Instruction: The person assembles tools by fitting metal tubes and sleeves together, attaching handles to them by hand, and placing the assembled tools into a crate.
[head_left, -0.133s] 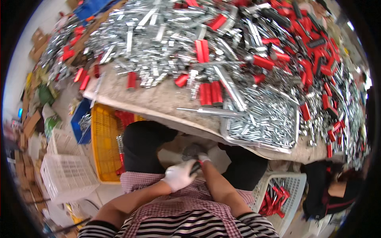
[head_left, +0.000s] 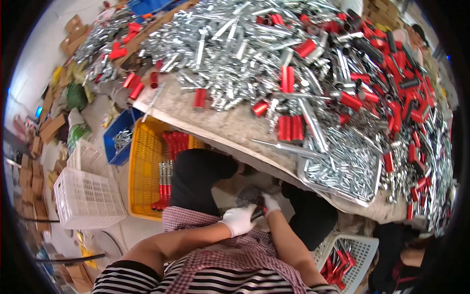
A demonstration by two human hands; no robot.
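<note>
Between my knees, my left hand (head_left: 239, 221), in a white glove, is closed round a dark-handled thing (head_left: 257, 214); its kind does not show. Just beyond it, my right hand (head_left: 270, 203), also gloved, is curled by a small red part at the far end of that thing. What its fingers hold is mostly hidden. A grey, rounded object (head_left: 248, 195) lies beneath and beyond the hands, blurred. My checked apron (head_left: 230, 264) spreads below the hands.
A workbench (head_left: 186, 108) carries heaped metal parts (head_left: 220, 54), red tubes (head_left: 290, 129) and a metal tray (head_left: 338, 169) of small pins. On the left stand a yellow crate (head_left: 139, 181), a blue bin (head_left: 120, 147) and white baskets (head_left: 85, 198). A pale crate (head_left: 360, 259) holds red-handled tools; a person (head_left: 406, 255) sits beyond.
The view has swung left, so the bench and crates sit farther right in it. My hands stay together between my knees, with the left still round the dark handle.
</note>
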